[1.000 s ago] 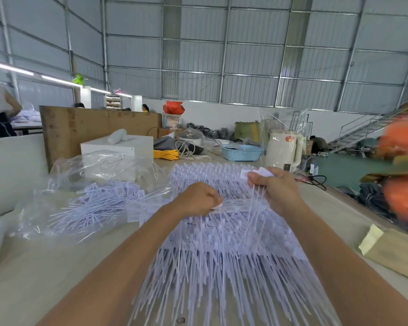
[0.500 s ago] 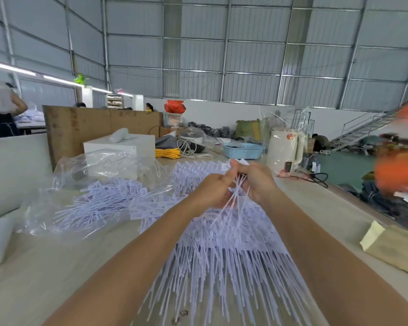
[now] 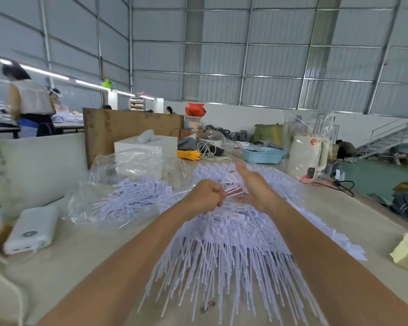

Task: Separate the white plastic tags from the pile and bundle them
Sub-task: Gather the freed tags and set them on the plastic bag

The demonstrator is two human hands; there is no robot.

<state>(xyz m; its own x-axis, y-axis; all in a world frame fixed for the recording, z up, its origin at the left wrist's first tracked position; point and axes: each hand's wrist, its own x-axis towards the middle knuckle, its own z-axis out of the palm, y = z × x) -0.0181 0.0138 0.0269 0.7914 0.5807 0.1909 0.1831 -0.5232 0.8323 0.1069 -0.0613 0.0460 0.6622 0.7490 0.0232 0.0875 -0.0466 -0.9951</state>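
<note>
Where the pale tabletop [image 3: 85, 257] runs nearest, a broad pile of thin white plastic tags [image 3: 224, 252] fans out, stems pointing toward the viewer. Over its middle, left hand [image 3: 206, 196] curls into a fist round the ends of a small bunch of tags [image 3: 233, 188]. Right hand [image 3: 253, 184] just beside it, palm open, fingers straight, the bunch splayed against it. Left of the pile: white power bank [image 3: 31, 229], then crumpled clear plastic bag [image 3: 132, 184] with more tags. Further back: white box [image 3: 146, 144], blue perforated basket [image 3: 262, 155], cream electric kettle [image 3: 307, 152]. Far left, a standing person [image 3: 28, 102], blurred.
</note>
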